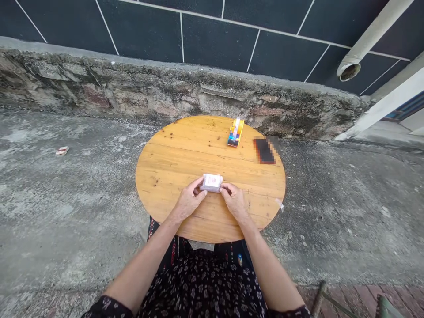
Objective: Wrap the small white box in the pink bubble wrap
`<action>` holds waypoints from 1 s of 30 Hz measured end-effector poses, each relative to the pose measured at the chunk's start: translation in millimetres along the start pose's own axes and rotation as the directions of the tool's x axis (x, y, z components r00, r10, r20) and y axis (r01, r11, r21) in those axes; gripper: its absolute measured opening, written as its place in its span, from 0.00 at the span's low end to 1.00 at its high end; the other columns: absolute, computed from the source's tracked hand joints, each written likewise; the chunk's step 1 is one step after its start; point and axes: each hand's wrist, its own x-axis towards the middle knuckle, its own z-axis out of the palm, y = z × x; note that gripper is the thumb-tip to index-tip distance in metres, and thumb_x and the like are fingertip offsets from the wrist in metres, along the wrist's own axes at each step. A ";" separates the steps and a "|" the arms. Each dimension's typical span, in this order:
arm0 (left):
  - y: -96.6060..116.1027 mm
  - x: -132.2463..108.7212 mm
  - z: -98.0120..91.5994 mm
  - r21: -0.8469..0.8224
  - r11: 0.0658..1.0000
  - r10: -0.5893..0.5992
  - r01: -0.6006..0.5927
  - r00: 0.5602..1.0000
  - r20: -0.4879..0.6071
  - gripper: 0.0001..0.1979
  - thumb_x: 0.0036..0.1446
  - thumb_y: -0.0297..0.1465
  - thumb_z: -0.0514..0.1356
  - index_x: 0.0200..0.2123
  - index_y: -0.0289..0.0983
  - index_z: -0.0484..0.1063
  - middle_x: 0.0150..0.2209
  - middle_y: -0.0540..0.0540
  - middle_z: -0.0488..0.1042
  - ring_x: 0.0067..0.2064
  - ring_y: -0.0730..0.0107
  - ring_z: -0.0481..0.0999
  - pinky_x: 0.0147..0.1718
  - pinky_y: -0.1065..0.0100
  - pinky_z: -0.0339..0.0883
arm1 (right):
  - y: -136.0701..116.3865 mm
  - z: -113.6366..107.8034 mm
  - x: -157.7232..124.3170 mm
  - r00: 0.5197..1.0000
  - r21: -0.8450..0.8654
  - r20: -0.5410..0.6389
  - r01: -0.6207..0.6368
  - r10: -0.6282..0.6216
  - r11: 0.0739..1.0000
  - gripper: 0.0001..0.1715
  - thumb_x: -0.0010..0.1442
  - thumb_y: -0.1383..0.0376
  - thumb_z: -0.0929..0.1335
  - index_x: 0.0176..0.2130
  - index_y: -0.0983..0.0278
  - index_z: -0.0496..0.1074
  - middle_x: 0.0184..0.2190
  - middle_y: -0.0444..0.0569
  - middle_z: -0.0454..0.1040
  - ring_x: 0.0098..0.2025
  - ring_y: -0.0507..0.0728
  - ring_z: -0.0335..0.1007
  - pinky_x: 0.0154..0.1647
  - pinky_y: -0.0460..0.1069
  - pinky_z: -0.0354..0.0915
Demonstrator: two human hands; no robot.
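A small packet [212, 182] in clear, crinkled wrapping, with a white printed label on top, lies flat on the round wooden table [185, 154]. My left hand [190, 198] grips its left end between thumb and fingers. At the right end, my right hand [233, 198] pinches the wrapping near the lower corner. Both forearms reach in from the near edge. Beyond the packet stands a yellow tape dispenser [236, 131] with a blue and dark base.
A pixelated dark rectangle with an orange edge [265, 151] lies at the table's right. A strip of tape [280, 204] hangs from the right rim. Behind runs a low stone wall [159, 90]. Crumpled litter [62, 150] lies on the concrete at left.
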 end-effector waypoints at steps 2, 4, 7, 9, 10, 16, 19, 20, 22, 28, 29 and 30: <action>-0.8 -3.1 1.6 -0.035 0.999 0.021 -0.022 1.000 -0.022 0.30 0.53 0.32 0.60 0.60 0.35 0.64 0.54 0.39 0.72 0.46 0.60 0.75 0.45 0.59 0.69 | 0.8 -2.4 -2.9 1.000 0.003 -0.011 0.004 -0.004 1.000 0.11 0.56 0.63 0.67 0.39 0.61 0.75 0.35 0.48 0.78 0.35 0.56 0.73 0.40 0.52 0.69; -3.3 -5.5 2.2 -0.103 0.994 0.028 -0.035 0.998 -0.063 0.30 0.53 0.33 0.61 0.59 0.34 0.64 0.55 0.37 0.71 0.49 0.59 0.74 0.47 0.60 0.68 | 2.0 -5.6 -6.5 1.000 0.012 -0.029 0.002 -0.002 1.000 0.17 0.55 0.63 0.67 0.46 0.62 0.72 0.38 0.49 0.77 0.32 0.54 0.71 0.36 0.50 0.69; -6.9 -5.4 0.7 -0.209 0.978 -0.015 -0.010 0.993 -0.117 0.28 0.54 0.34 0.59 0.58 0.32 0.65 0.52 0.36 0.72 0.48 0.61 0.75 0.48 0.60 0.69 | 4.7 -8.3 -9.0 0.999 0.035 -0.048 -0.008 0.009 0.999 0.28 0.55 0.64 0.66 0.56 0.63 0.65 0.46 0.53 0.72 0.31 0.52 0.68 0.31 0.48 0.68; -7.5 -2.3 -0.9 -0.220 0.975 -0.047 0.015 0.989 -0.138 0.26 0.54 0.33 0.58 0.57 0.32 0.66 0.50 0.38 0.73 0.48 0.62 0.75 0.49 0.60 0.69 | 5.7 -8.4 -6.6 1.000 0.026 -0.013 -0.011 0.011 1.000 0.33 0.55 0.65 0.66 0.60 0.64 0.60 0.47 0.53 0.71 0.30 0.51 0.67 0.32 0.48 0.68; -7.2 0.1 -1.5 -0.204 0.979 -0.057 0.027 0.988 -0.146 0.26 0.54 0.32 0.58 0.56 0.33 0.66 0.48 0.39 0.74 0.47 0.62 0.75 0.48 0.60 0.69 | 5.6 -8.4 -4.0 1.000 0.003 0.017 -0.015 0.015 1.000 0.36 0.55 0.65 0.66 0.61 0.64 0.58 0.46 0.52 0.71 0.30 0.51 0.66 0.33 0.49 0.68; -6.5 12.4 0.9 -0.073 0.997 -0.014 0.007 0.995 -0.096 0.25 0.55 0.31 0.56 0.57 0.34 0.67 0.47 0.40 0.76 0.45 0.61 0.76 0.47 0.59 0.70 | -3.0 -13.0 12.6 0.981 -0.172 0.194 0.009 0.025 0.985 0.32 0.55 0.69 0.65 0.59 0.64 0.64 0.40 0.50 0.75 0.31 0.53 0.67 0.37 0.51 0.67; -7.9 13.2 3.6 -0.063 0.997 0.042 -0.044 0.998 -0.038 0.23 0.58 0.31 0.54 0.57 0.34 0.67 0.52 0.39 0.74 0.50 0.60 0.75 0.51 0.58 0.68 | -5.2 -14.4 13.5 0.979 -0.186 0.204 0.043 -0.005 0.982 0.30 0.56 0.69 0.65 0.58 0.63 0.66 0.42 0.50 0.75 0.34 0.55 0.68 0.41 0.52 0.66; -7.6 12.9 4.3 -0.052 0.997 0.055 -0.057 0.998 -0.034 0.23 0.58 0.31 0.54 0.57 0.35 0.68 0.53 0.39 0.74 0.51 0.60 0.74 0.53 0.57 0.67 | -5.1 -14.0 13.1 0.979 -0.188 0.202 0.049 -0.010 0.981 0.29 0.56 0.69 0.65 0.58 0.63 0.67 0.43 0.51 0.75 0.35 0.55 0.69 0.41 0.53 0.66; -5.1 12.2 4.7 -0.029 0.997 0.071 -0.072 0.997 -0.039 0.23 0.57 0.31 0.54 0.56 0.35 0.69 0.54 0.40 0.73 0.53 0.59 0.74 0.54 0.57 0.66 | -4.3 -12.0 12.1 0.982 -0.195 0.190 0.054 -0.016 0.979 0.27 0.57 0.69 0.65 0.57 0.64 0.68 0.43 0.53 0.76 0.36 0.56 0.69 0.43 0.54 0.66; 7.8 8.7 -2.0 -0.132 0.991 -0.016 0.016 1.000 0.001 0.23 0.57 0.34 0.55 0.55 0.35 0.69 0.53 0.40 0.74 0.53 0.59 0.73 0.54 0.58 0.65 | -0.4 -11.3 7.7 0.986 -0.133 0.166 0.050 -0.027 0.990 0.26 0.58 0.68 0.65 0.57 0.63 0.67 0.43 0.52 0.75 0.37 0.56 0.69 0.44 0.54 0.66; 8.3 7.2 -3.8 -0.164 0.986 -0.035 0.036 0.999 0.009 0.23 0.57 0.34 0.55 0.56 0.35 0.69 0.52 0.40 0.74 0.52 0.60 0.73 0.54 0.58 0.65 | 1.2 -13.1 5.9 0.985 -0.093 0.171 0.032 -0.015 0.995 0.27 0.58 0.67 0.65 0.57 0.63 0.66 0.44 0.51 0.75 0.36 0.56 0.69 0.43 0.54 0.67; 8.0 5.5 -5.5 -0.192 0.980 -0.051 0.051 0.999 0.004 0.23 0.58 0.35 0.55 0.55 0.35 0.69 0.51 0.41 0.75 0.50 0.61 0.74 0.53 0.59 0.66 | 3.3 -15.3 3.8 0.985 -0.049 0.172 0.009 -0.001 0.999 0.27 0.58 0.66 0.65 0.58 0.62 0.65 0.44 0.51 0.75 0.35 0.55 0.69 0.42 0.53 0.67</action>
